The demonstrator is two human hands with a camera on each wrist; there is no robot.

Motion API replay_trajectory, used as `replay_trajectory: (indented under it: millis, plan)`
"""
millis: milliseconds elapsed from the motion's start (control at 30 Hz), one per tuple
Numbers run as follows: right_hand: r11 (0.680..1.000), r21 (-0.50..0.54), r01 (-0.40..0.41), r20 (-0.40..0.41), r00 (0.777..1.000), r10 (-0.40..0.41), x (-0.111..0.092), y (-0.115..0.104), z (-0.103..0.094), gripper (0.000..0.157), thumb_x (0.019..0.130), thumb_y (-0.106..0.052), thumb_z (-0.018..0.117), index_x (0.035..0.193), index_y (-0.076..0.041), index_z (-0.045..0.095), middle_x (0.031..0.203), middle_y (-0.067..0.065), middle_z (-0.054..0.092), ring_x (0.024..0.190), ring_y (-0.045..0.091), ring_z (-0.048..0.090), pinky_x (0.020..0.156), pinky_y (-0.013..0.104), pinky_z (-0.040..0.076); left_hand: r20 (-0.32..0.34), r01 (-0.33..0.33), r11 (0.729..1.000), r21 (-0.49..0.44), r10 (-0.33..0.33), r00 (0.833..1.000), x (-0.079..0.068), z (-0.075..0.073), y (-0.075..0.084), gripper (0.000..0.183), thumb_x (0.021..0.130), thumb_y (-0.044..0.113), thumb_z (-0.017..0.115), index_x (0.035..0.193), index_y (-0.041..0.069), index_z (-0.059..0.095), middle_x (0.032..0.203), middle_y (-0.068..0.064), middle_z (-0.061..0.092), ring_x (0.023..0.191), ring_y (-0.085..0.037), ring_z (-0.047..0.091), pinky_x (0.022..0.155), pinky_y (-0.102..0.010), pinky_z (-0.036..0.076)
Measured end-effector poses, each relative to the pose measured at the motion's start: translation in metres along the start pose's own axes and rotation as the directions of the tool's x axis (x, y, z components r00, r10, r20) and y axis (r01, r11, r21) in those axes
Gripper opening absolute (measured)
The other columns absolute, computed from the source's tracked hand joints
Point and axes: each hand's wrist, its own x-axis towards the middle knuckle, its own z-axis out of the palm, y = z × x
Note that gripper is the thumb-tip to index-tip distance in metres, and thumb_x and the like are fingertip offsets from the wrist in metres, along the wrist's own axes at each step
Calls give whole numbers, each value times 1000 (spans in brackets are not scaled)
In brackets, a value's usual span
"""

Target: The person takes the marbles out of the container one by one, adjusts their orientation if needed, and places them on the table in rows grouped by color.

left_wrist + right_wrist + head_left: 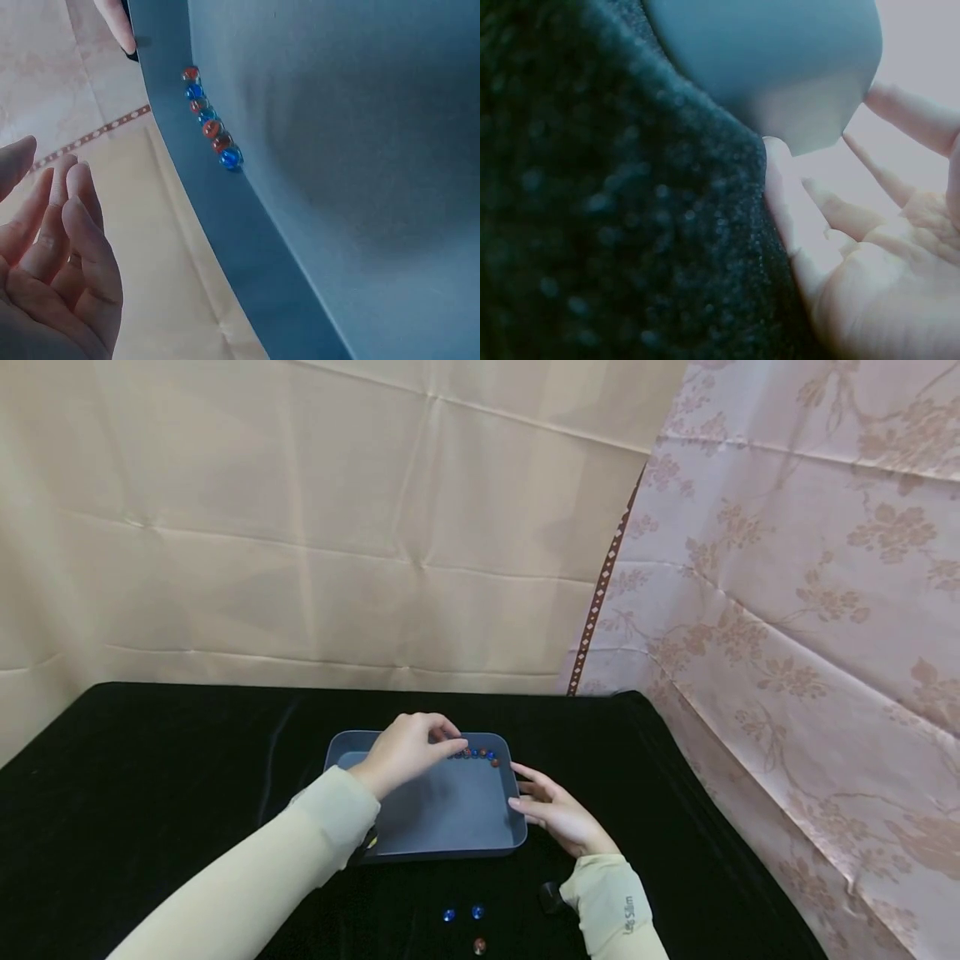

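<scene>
Seems to be partway through lining up a row of marbles point(475, 752) inside the gray-blue tray point(450, 814), just below the centre of the head frame. Reaches with the left hand point(408, 750) over the tray's upper part, with a released grip and nothing visible between thumb and fingers. Touches the tray's right wall with the extended right hand point(562, 818), unclenched, probably for steadying. Has the red and blue row running along the upper wall toward the upper right corner. Has two blue marbles point(477, 912) and one reddish marble point(480, 947) loose on the black surface point(150, 802), at bottom centre. Next, probably calls for pinching a loose marble and setting it gently at the row's left end.
</scene>
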Motion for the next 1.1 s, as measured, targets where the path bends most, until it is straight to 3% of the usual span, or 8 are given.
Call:
replay_trajectory:
  millis: [200,500,800,1100]
  plan:
    - [1000,9,1,5,1000,-1,0,-1,-1,66,99,-20,57,157,-17,25,158,27,25,140,41,37,110,46,41,-9,42,998,-40,-43,999,7,-1,-7,23,92,39,69,107,22,72,96,3,71,87,-15,63,78,-36,53]
    - [1000,11,4,2,1000,-4,-1,0,-2,67,99,-21,58,157,-17,26,157,27,26,137,39,41,110,45,42,-19,95,994,-51,-96,995,17,7,-16,21,91,37,71,105,21,73,94,2,70,85,-17,61,75,-34,52]
    - [1000,19,-3,-1,1000,3,0,1,-2,67,98,-20,58,157,-17,25,157,28,25,140,41,38,111,46,41,-35,86,996,-10,-87,996,27,12,-21,20,91,36,71,103,20,74,96,1,71,85,-17,62,75,-36,51]
    - [1000,13,-7,-7,1000,7,1,2,-2,67,98,-19,58,157,-17,25,157,28,25,140,43,37,109,45,42,-55,145,989,3,-145,988,29,19,-32,21,90,33,73,105,18,74,96,-1,72,82,-17,62,75,-36,52]
